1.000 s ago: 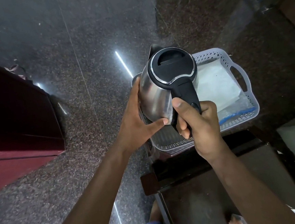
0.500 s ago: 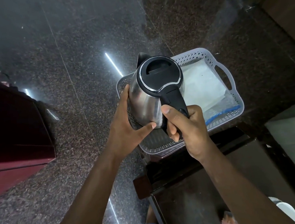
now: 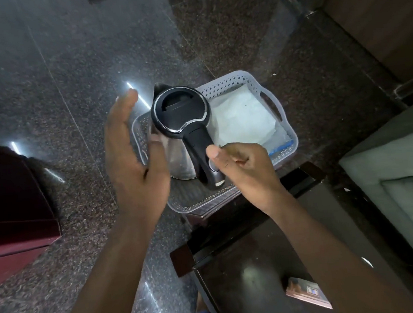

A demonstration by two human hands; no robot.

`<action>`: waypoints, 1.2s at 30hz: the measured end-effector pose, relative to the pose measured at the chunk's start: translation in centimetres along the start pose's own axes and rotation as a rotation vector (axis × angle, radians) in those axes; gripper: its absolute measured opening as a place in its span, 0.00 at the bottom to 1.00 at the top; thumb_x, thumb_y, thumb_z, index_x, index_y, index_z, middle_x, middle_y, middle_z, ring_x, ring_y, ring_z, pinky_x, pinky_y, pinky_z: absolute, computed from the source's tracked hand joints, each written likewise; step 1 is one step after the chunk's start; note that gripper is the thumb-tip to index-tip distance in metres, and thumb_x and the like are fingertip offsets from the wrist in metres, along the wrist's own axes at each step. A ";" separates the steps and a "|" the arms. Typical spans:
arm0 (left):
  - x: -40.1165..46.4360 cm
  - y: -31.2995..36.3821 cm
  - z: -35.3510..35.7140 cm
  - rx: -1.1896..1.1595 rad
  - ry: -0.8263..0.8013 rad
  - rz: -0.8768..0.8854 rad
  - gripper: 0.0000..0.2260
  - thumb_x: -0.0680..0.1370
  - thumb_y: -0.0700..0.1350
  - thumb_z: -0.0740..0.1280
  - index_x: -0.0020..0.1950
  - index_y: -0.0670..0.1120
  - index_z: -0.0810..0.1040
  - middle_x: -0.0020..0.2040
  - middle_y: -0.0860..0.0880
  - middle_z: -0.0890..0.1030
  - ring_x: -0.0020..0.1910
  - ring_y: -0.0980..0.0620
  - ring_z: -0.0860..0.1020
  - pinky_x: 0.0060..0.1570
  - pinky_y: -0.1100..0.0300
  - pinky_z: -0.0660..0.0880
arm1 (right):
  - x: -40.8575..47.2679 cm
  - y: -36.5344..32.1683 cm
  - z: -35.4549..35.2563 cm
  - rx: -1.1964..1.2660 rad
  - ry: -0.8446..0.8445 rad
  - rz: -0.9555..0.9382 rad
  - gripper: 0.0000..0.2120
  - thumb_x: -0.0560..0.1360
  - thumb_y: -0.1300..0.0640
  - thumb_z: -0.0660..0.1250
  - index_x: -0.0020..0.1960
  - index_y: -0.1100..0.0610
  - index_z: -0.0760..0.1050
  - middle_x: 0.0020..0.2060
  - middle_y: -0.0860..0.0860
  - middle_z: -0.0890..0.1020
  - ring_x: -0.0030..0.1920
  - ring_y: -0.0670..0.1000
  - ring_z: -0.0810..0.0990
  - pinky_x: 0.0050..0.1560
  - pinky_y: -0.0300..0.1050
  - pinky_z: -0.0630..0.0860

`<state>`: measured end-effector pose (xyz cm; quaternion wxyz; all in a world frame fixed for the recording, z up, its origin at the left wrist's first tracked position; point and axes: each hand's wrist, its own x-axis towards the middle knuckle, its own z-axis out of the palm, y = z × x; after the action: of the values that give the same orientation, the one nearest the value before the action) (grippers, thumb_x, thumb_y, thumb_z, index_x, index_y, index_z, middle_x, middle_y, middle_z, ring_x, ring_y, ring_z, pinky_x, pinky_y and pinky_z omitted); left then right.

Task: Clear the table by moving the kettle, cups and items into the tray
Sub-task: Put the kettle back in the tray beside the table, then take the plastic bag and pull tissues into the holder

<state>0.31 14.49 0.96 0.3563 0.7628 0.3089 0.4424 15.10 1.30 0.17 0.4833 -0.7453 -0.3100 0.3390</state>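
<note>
The steel kettle [image 3: 180,111], with its black lid and handle, stands upright in the left part of the grey perforated tray [image 3: 231,79]. My left hand [image 3: 133,160] is open just left of the kettle, palm toward it and apart from the body. My right hand [image 3: 246,167] hovers beside the lower end of the handle with fingers loosely curled and the thumb close to the handle, holding nothing. White paper [image 3: 242,118] lines the right part of the tray.
The tray rests on the far end of a dark wooden table [image 3: 247,265], where a small packet [image 3: 307,292] lies near me. Maroon furniture [image 3: 10,211] stands on the left and a grey cushion [image 3: 403,189] on the right. Polished granite floor surrounds it all.
The kettle has come down into the tray. Both hands have let go of it: the left has pulled away and spread, and the right has slipped off the handle.
</note>
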 end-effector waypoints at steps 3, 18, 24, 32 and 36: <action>1.2 4.0 1.2 0.086 -0.023 0.254 0.18 0.78 0.31 0.67 0.68 0.32 0.80 0.67 0.36 0.81 0.67 0.35 0.79 0.67 0.36 0.75 | 0.0 0.5 -2.3 -0.121 0.152 0.032 0.24 0.75 0.30 0.69 0.41 0.50 0.85 0.37 0.41 0.87 0.44 0.40 0.86 0.49 0.42 0.80; -3.6 6.5 15.3 0.268 -0.754 -0.888 0.20 0.83 0.50 0.60 0.74 0.45 0.73 0.72 0.42 0.75 0.70 0.39 0.75 0.60 0.48 0.75 | 0.0 4.4 -10.2 -0.272 0.402 0.181 0.15 0.79 0.66 0.69 0.62 0.53 0.84 0.53 0.44 0.85 0.54 0.46 0.84 0.52 0.31 0.75; -3.5 5.4 18.6 0.159 -0.594 -1.119 0.22 0.82 0.51 0.63 0.73 0.43 0.74 0.76 0.39 0.70 0.71 0.36 0.74 0.65 0.46 0.75 | -0.8 5.1 -10.6 -0.226 0.356 0.139 0.17 0.78 0.67 0.68 0.63 0.53 0.83 0.58 0.47 0.86 0.56 0.47 0.84 0.58 0.37 0.80; -1.2 4.7 18.8 -0.161 -0.241 -1.291 0.07 0.81 0.36 0.64 0.54 0.39 0.81 0.40 0.44 0.78 0.34 0.51 0.72 0.29 0.65 0.65 | 0.4 5.3 -10.3 -0.515 0.185 0.003 0.27 0.76 0.65 0.74 0.72 0.49 0.77 0.70 0.49 0.79 0.71 0.52 0.76 0.69 0.42 0.71; -0.7 6.0 18.4 -0.246 -0.199 -1.159 0.14 0.81 0.36 0.69 0.66 0.36 0.83 0.65 0.36 0.84 0.42 0.59 0.78 0.31 0.70 0.70 | 1.2 4.9 -10.1 -0.601 0.087 -0.041 0.36 0.73 0.63 0.79 0.79 0.52 0.72 0.77 0.51 0.75 0.78 0.53 0.70 0.77 0.49 0.66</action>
<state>17.39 5.58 -0.96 0.6525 0.4610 0.5861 0.1349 24.55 -4.58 -1.63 0.2609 -0.8621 -0.3906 0.1901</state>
